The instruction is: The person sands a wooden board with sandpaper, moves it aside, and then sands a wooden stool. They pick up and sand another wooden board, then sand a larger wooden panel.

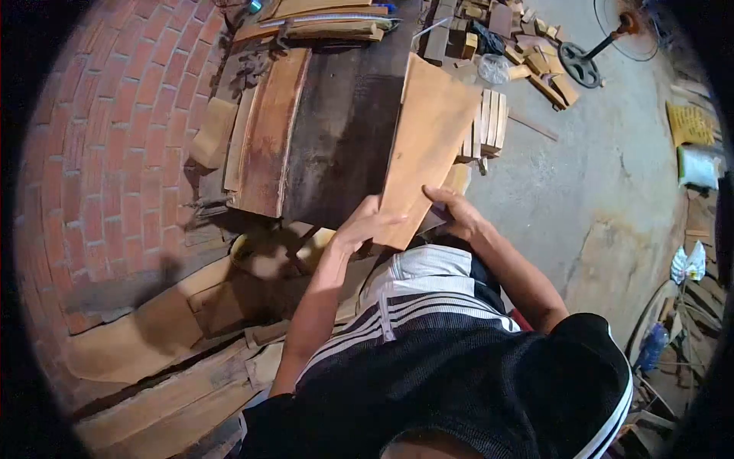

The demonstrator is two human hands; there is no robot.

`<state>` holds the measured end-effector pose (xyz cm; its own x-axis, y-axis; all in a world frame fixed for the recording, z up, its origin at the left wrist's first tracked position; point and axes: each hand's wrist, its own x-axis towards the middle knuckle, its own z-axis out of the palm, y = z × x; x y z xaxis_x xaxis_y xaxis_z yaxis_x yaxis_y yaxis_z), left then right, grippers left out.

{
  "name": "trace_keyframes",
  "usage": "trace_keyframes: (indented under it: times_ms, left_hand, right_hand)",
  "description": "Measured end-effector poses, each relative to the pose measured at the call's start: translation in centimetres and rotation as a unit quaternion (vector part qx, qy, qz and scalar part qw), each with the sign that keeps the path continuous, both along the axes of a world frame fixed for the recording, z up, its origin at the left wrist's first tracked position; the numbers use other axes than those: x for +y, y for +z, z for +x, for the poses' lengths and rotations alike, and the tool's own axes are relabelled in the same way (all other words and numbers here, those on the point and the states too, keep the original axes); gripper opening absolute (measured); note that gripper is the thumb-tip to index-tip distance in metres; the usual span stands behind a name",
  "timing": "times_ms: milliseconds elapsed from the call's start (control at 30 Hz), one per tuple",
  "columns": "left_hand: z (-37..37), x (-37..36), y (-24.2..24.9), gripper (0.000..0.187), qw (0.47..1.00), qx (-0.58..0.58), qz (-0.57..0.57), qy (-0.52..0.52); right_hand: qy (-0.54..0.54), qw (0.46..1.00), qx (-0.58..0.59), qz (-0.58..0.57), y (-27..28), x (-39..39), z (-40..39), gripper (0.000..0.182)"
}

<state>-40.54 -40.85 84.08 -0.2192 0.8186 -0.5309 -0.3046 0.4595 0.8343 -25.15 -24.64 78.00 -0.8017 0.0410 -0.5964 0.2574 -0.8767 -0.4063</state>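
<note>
A flat, light-brown wooden board (436,115) slants away from my body over the right side of a dark worktable (336,115). My left hand (365,223) grips the board's near left edge, with its fingers lying across the top face. On the opposite edge, my right hand (457,213) holds the board with the thumb on top; its other fingers are hidden beneath. Just past the board's right edge stands a stack of pale wood blocks (491,122).
A rough-edged plank (267,138) lies along the table's left side, near a brick wall (115,153). Thin wood strips (329,27) are piled at the far end. Scrap wood (547,65) and a wheel-shaped metal base (579,65) rest on the concrete floor (550,183).
</note>
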Motion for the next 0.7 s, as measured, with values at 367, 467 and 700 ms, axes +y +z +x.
trace_keyframes:
  times_ms: [367, 467, 700]
  left_hand:
    - [3.2, 6.9, -4.1, 0.037, 0.986, 0.082, -0.144, -0.030]
    - [2.0, 4.4, -4.4, 0.026, 0.934, 0.326, -0.134, 0.056]
    - [0.4, -0.6, -4.3, 0.017, 0.920, 0.285, -0.206, 0.172]
  right_hand:
    - [-0.059, 0.962, -0.204, -0.174, -12.3, 7.5, 7.3, 0.042]
    - [0.011, 0.966, -0.225, -0.124, -14.2, 7.2, 8.3, 0.043]
    - [0.047, 0.957, -0.259, -0.122, -15.9, 7.5, 7.7, 0.036]
